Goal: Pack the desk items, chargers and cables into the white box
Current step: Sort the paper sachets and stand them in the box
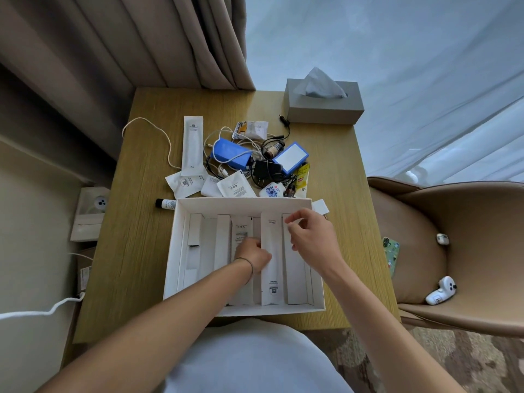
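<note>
Head view: a long white sachet (271,259) is held inside the white box (198,204), its long axis running from the near wall toward the far wall. The left hand (253,254) is closed on the sachet's left edge near mid-length, and the right hand (309,236) is pinched on a long white packet just beside it to the right, near that packet's far end. Small print is seen on the sachet but cannot be read. Beyond the box's far wall, on the bench (136,222), the unpacked pile is spread: a blue power bank (230,154), a black charger (266,169) and tangled cables (147,129). For the next pick a reach forward over the far wall would be needed; both hands are judged about equally near.
</note>
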The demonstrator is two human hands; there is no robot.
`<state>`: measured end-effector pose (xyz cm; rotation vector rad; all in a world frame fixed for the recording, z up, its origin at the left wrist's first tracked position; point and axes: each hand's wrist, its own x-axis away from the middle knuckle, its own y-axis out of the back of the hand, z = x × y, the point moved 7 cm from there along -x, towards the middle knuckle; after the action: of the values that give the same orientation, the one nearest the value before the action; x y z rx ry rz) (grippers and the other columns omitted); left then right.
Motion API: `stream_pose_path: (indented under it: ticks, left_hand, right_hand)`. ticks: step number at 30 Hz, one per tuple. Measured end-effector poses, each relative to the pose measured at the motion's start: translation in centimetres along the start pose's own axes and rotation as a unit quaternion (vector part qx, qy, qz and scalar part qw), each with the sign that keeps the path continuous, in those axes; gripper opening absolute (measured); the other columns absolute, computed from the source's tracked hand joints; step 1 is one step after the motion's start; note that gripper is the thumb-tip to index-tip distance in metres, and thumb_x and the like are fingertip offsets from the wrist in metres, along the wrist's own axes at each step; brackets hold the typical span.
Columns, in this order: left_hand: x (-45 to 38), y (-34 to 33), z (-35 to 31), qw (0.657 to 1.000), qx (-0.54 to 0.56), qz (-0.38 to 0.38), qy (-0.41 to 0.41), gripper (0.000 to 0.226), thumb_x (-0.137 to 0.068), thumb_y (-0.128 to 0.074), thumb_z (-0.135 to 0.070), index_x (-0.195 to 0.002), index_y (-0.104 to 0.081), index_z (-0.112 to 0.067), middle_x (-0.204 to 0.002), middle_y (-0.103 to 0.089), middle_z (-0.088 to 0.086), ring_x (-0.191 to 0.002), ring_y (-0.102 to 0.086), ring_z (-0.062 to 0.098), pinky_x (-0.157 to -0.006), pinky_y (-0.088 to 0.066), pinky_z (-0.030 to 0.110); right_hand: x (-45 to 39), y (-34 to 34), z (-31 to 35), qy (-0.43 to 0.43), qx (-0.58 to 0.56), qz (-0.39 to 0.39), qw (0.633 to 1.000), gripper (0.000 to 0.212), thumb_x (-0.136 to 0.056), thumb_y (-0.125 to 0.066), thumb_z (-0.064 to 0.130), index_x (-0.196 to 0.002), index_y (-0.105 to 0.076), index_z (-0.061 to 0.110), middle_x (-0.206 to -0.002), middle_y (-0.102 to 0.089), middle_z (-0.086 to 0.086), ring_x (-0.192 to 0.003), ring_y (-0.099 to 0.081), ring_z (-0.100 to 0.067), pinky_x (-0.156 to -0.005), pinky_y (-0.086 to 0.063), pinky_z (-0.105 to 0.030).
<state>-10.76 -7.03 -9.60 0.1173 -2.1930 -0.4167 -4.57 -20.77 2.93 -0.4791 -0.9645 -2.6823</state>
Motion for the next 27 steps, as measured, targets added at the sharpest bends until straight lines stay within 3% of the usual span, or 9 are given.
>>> stream_pose_path:
  ticks: [3,6,10,14,18,22,27]
  left_hand:
    - [-0.8,-0.3,-0.1,0.997,-0.074,-0.036,-0.01,0.006,-0.082,-0.069,-0.008,-0.08,-0.064,-0.01,-0.083,-0.067,0.006,-0.082,-0.068,0.026,-0.07,-0.062,0.038]
    - [-1.3,-0.3,-0.5,0.988,-0.138,-0.06,-0.028,0.016,-0.079,-0.076,-0.016,-0.078,-0.06,-0.014,-0.077,-0.064,0.002,-0.067,-0.059,0.015,-0.05,-0.043,0.023]
    - [-1.5,-0.4,-1.3,0.961,-0.255,-0.071,-0.079,0.021,-0.082,-0.074,-0.028,-0.083,-0.055,-0.018,-0.083,-0.061,0.001,-0.076,-0.058,0.02,-0.061,-0.044,0.028]
    - [-0.8,0.2,-2.1,0.933,-0.342,-0.044,-0.109,0.028,-0.09,-0.064,-0.042,-0.101,-0.061,-0.016,-0.097,-0.067,0.004,-0.09,-0.063,0.023,-0.069,-0.048,0.031]
    - [2.1,3.4,-3.7,0.94,-0.294,-0.077,-0.158,0.021,-0.095,-0.052,-0.039,-0.101,-0.063,-0.023,-0.094,-0.067,-0.003,-0.082,-0.058,0.017,-0.067,-0.045,0.028]
    - [5.7,8.7,-5.6,0.949,-0.2,-0.129,-0.208,0.011,-0.092,-0.055,-0.036,-0.091,-0.065,-0.032,-0.076,-0.066,-0.013,-0.071,-0.062,0.007,-0.063,-0.05,0.024]
    - [6.6,16.4,-8.0,0.941,-0.106,-0.216,-0.236,0.007,-0.089,-0.063,-0.023,-0.085,-0.065,-0.028,-0.064,-0.061,-0.014,-0.061,-0.058,0.002,-0.055,-0.044,0.023]
  right_hand:
    - [0.0,-0.2,-0.2,-0.002,-0.003,0.004,1.0,0.013,-0.094,-0.057,0.017,-0.091,-0.068,0.023,-0.073,-0.068,-0.003,-0.072,-0.069,-0.025,-0.073,-0.06,-0.049]
    - [-0.2,-0.6,0.1,-0.001,-0.001,0.008,1.0,0.013,-0.094,-0.058,0.017,-0.09,-0.069,0.022,-0.074,-0.068,-0.002,-0.072,-0.069,-0.025,-0.073,-0.06,-0.049]
    - [-0.6,-1.4,0.7,0.004,-0.001,0.015,1.0,0.014,-0.094,-0.058,0.016,-0.09,-0.071,0.02,-0.072,-0.068,0.0,-0.073,-0.069,-0.023,-0.075,-0.06,-0.047]
    - [-1.3,-2.1,1.8,0.013,-0.006,0.021,1.0,0.016,-0.093,-0.058,0.016,-0.085,-0.07,0.023,-0.069,-0.067,0.003,-0.07,-0.068,-0.02,-0.072,-0.06,-0.046]
    - [-2.7,-2.5,4.2,0.032,-0.01,0.02,0.999,0.018,-0.092,-0.057,0.017,-0.084,-0.069,0.027,-0.072,-0.068,0.001,-0.071,-0.068,-0.02,-0.071,-0.06,-0.045]
    - [-4.9,-3.2,7.6,0.058,-0.003,0.017,0.998,0.018,-0.091,-0.057,0.017,-0.084,-0.07,0.027,-0.07,-0.069,0.003,-0.069,-0.068,-0.021,-0.066,-0.06,-0.045]
    - [-8.5,-5.7,11.7,0.079,-0.001,0.035,0.996,0.017,-0.092,-0.057,0.018,-0.089,-0.073,0.019,-0.08,-0.073,-0.002,-0.077,-0.069,-0.025,-0.077,-0.059,-0.049]
